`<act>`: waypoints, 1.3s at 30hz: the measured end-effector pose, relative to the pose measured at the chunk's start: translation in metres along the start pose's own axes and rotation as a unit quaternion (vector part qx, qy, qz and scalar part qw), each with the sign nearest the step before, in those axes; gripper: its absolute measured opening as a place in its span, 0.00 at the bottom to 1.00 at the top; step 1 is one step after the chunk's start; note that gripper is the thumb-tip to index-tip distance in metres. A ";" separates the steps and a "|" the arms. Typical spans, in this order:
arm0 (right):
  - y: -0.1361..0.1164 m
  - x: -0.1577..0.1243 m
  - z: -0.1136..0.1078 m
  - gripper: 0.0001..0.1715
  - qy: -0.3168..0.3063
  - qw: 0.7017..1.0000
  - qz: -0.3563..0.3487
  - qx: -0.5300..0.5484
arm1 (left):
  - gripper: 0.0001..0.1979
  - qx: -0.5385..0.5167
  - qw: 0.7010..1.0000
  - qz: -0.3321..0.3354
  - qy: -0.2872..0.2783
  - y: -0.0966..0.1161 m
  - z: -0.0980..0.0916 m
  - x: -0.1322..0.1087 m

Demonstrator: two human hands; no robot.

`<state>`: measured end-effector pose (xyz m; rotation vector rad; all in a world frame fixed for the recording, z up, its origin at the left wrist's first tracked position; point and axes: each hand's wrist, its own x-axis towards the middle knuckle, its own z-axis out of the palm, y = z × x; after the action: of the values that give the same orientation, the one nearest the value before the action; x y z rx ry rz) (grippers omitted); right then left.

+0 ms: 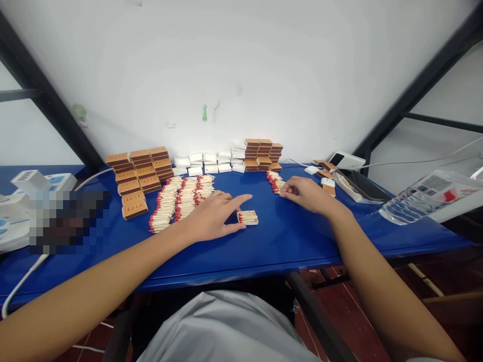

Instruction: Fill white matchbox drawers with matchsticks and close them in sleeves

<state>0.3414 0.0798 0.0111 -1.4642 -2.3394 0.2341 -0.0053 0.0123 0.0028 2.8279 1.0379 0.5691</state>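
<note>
A small white matchbox tray filled with red-tipped matches lies on the blue table. My left hand rests beside it, thumb and forefinger touching its left end, fingers spread. My right hand lies farther right, its fingertips pinching at a small pile of loose matches. A large spread of red-tipped matches lies just left of my left hand.
Stacks of brown matchbox sleeves stand at the back left, and more brown sleeves at the back middle. White empty trays line the wall. A power strip, a phone and a plastic bag lie right; a white device sits left.
</note>
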 end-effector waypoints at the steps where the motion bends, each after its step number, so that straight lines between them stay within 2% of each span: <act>1: 0.001 0.000 0.000 0.15 0.003 1.000 0.001 -0.002 | 0.34 0.001 1.000 0.000 -0.001 0.000 0.000 0.000; 12: 0.017 0.001 0.007 0.20 -0.009 1.000 -0.001 -0.003 | 0.35 0.000 1.000 -0.001 0.001 -0.001 0.001 0.000; 17: 0.011 -0.002 0.006 0.24 -0.012 1.000 -0.002 0.019 | 0.35 0.000 1.000 -0.003 -0.006 0.000 0.000 0.001; 30: -0.011 -0.007 0.003 0.24 -0.049 0.996 -0.011 0.070 | 0.35 0.000 1.000 0.000 0.002 0.000 0.000 0.000; 34: -0.028 -0.011 -0.002 0.27 -0.076 0.989 -0.020 0.129 | 0.35 0.003 1.000 0.000 -0.002 0.001 0.000 0.001; 39: -0.067 -0.017 -0.004 0.24 -0.123 0.973 -0.060 0.184 | 0.35 0.004 1.000 0.008 0.013 0.000 0.000 0.000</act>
<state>0.2940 0.0345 0.0329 -1.1645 -2.3944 0.8086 -0.0049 0.0123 0.0027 2.8452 1.0251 0.6055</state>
